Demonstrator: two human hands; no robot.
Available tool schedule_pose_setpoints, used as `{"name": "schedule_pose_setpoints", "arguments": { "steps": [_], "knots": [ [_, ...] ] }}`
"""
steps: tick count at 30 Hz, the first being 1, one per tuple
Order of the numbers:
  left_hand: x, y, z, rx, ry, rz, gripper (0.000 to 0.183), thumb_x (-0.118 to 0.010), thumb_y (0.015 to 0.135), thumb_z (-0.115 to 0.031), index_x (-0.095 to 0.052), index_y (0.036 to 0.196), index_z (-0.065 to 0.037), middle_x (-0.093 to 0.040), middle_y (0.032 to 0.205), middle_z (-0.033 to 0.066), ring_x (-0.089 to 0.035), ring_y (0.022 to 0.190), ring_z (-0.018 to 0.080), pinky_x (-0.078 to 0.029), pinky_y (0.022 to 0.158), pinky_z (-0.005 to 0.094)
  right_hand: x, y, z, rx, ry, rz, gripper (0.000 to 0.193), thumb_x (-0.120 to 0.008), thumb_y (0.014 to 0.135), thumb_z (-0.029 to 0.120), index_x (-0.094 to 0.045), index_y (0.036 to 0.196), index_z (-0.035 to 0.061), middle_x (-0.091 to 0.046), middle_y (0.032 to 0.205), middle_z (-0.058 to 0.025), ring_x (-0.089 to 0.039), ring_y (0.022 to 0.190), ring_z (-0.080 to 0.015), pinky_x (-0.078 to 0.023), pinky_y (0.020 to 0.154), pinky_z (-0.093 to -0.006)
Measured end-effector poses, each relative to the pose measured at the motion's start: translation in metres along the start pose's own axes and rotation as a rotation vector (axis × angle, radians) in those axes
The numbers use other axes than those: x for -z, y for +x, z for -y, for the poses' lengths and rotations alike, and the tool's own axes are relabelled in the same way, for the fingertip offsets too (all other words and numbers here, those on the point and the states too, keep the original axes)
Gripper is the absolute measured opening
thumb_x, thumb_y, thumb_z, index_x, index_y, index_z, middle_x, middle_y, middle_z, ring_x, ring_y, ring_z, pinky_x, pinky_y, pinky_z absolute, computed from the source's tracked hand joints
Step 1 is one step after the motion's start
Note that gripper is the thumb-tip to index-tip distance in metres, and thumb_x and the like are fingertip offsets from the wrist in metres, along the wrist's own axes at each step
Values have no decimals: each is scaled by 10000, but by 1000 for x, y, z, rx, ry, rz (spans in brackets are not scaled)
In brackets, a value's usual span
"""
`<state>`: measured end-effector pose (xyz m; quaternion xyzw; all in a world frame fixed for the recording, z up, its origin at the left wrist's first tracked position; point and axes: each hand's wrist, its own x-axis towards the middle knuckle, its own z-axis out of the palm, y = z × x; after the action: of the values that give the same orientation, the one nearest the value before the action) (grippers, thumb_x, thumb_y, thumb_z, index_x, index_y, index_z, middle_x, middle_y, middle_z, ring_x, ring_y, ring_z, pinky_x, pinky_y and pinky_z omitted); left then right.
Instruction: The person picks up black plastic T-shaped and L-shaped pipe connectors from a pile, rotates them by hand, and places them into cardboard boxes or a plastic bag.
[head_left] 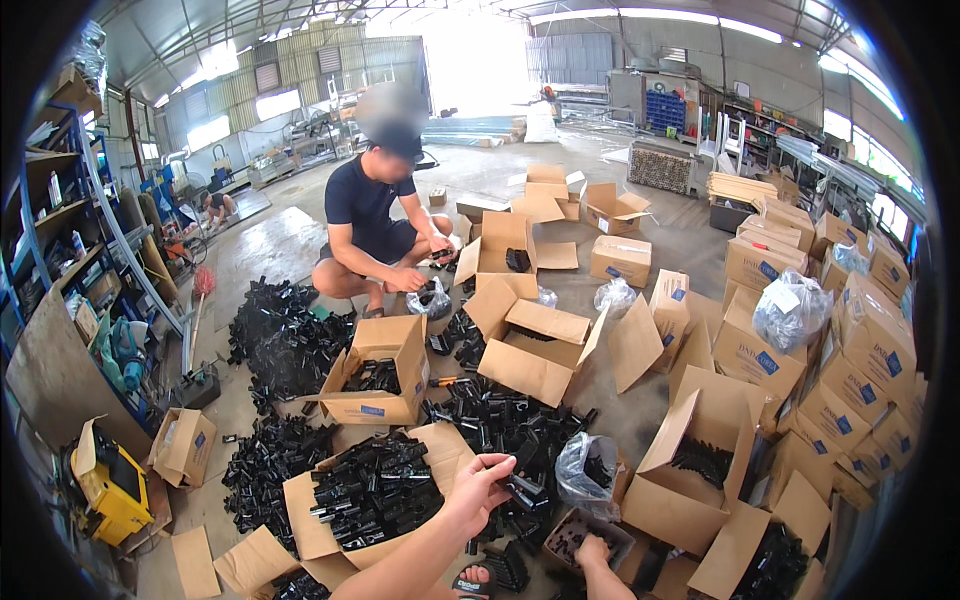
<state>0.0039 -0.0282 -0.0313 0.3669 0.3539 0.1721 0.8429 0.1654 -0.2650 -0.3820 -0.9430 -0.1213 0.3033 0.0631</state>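
**A:** Down by the open carton, our left hand pinches one black plastic fitting, fingers curled round it. Right hand? Can't tell, it's low in a box.

**B:** Looks light, stiff, hard-edged. We'd grip mid-body.

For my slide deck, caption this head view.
Left hand holds a black plastic part over open cardboard boxes; right hand reaches down nearby.
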Motion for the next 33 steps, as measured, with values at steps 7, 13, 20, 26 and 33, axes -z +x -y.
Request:
{"name": "schedule_pose_setpoints", "arguments": {
  "steps": [7, 13, 20, 26, 33],
  "knots": [
    [-7, -1, -4, 16, 18, 5, 222, -763, 938, -174, -622, 1099, -114, -659, 1026, 5, -645, 915, 134, -543, 848, 354, -9, 2, 23, 34, -6, 12, 315, -692, 848, 164, -755, 1130, 39, -708, 1222, -209, -680, 1161, -361, -557, 971, -452],
    [0, 8, -6, -1, 22, -36, 215, -762, 937, -181, -622, 1089, -123, -671, 1029, 2, -649, 918, 132, -537, 849, 350, -1, -12, 41, 63, -43, 42, 294, -679, 845, 115, -762, 1115, 34, -725, 1186, -204, -690, 1147, -364, -562, 955, -442],
    [2, 18, -9, -36, 7, -33, 243, -771, 932, -214, -635, 1104, -110, -650, 1057, 20, -640, 931, 131, -538, 809, 328, -18, 22, -2, 81, -193, 73, 368, -757, 796, 215, -756, 1106, 17, -716, 1204, -212, -687, 1141, -372, -562, 956, -458],
    [25, 14, -30, -319, -259, -132, 192, -704, 976, -186, -618, 1134, -122, -675, 1045, 14, -653, 952, 138, -520, 880, 340, -23, 4, 11, 169, -151, -36, 344, -793, 751, 188, -746, 1041, 9, -732, 1147, -208, -701, 1105, -375, -570, 934, -454],
    [61, -6, -84, -722, -642, -371, 153, -690, 994, -161, -591, 1102, -117, -705, 979, 37, -674, 845, 102, -565, 749, 269, -29, 15, 8, 199, -206, 1, 287, -776, 753, 128, -747, 1015, 15, -728, 1133, -223, -703, 1091, -373, -572, 930, -442]
  ]
}}
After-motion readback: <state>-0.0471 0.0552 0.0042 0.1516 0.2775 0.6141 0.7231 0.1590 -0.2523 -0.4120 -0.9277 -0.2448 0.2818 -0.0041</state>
